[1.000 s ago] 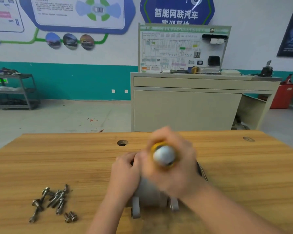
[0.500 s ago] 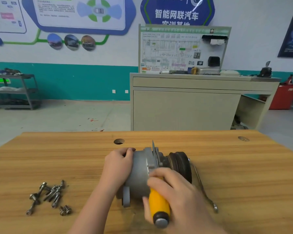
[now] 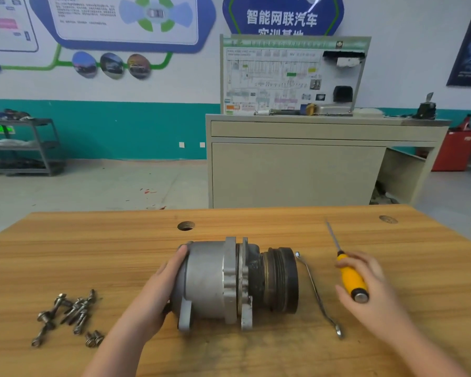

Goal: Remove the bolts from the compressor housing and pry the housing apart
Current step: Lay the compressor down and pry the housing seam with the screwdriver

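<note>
The grey compressor housing (image 3: pixel 207 281) lies on its side on the wooden table (image 3: pixel 93 254), with its black pulley (image 3: pixel 280 278) pointing right. A narrow gap shows at the flange seam (image 3: pixel 238 278). My left hand (image 3: pixel 158 289) rests flat against the housing's left end, fingertips at its top edge. My right hand (image 3: pixel 375 295) holds a yellow-handled screwdriver (image 3: pixel 351 278) to the right of the compressor, its blade pointing away over the table and clear of the housing. Several removed bolts (image 3: pixel 71 314) lie in a loose pile at the left.
A thin bent wrench (image 3: pixel 314 289) lies on the table between the pulley and my right hand. A round hole (image 3: pixel 185 226) is in the tabletop behind the compressor. A beige training bench (image 3: pixel 297 172) stands beyond the table's far edge.
My right hand has pulled the screwdriver out of the housing seam and swung it away to the right. The left hand has stayed on the housing's left end.
</note>
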Demonstrator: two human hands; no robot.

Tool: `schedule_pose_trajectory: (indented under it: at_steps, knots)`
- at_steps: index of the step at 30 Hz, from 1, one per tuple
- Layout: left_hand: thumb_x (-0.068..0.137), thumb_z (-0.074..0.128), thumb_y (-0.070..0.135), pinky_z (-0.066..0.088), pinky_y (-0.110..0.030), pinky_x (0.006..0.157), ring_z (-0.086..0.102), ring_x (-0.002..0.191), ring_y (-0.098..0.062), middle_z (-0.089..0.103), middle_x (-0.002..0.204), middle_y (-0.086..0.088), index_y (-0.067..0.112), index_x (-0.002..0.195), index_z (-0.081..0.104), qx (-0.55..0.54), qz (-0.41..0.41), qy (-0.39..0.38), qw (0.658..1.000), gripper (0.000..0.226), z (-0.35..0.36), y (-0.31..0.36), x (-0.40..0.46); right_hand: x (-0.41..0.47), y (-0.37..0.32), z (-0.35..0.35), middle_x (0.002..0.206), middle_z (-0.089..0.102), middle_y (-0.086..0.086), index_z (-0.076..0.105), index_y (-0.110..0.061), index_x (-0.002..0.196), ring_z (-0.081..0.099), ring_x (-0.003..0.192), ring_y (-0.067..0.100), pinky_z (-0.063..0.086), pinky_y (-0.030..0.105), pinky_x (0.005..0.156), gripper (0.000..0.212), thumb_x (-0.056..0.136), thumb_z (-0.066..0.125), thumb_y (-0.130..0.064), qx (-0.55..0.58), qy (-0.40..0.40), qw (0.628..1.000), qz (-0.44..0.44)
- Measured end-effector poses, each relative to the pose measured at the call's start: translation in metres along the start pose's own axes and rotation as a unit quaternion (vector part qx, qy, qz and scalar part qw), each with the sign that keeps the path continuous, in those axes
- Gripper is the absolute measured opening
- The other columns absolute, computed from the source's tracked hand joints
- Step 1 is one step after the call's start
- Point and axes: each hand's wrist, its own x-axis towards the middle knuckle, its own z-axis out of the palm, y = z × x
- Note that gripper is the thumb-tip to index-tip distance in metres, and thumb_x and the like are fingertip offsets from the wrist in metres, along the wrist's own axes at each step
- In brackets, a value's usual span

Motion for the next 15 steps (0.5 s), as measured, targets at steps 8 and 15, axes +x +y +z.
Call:
schedule_pose_trajectory:
  at_steps: [8,15]
  knots:
    - [0.058,0.067,0.074,0.059,-0.045,0.063,0.066,0.087,-0.038,0.072,0.100,-0.020,0.017,0.105,0.071,-0.005,-0.125,-0.005,0.992,0.073,-0.002,0.012,-0.018,0.009,-0.010,0.001,0.149,0.022,-0.018,0.039,-0.038,0.135,0.013,0.139,0.001,0.021,0.037,0.117,0.068,0.077,0.036,-0.074,-0.143,-0.183,0.973,-0.003]
    - [0.098,0.061,0.014,0.050,-0.047,0.097,0.060,0.107,-0.036,0.049,0.123,-0.016,0.005,0.152,0.030,-0.035,-0.067,0.047,0.996,0.063,-0.006,-0.041,-0.055,0.058,-0.109,0.027,0.149,0.028,-0.022,0.015,-0.053,0.143,0.028,0.135,-0.001,0.031,0.031,0.108,0.092,0.064,0.041,-0.093,-0.093,-0.270,0.954,-0.089]
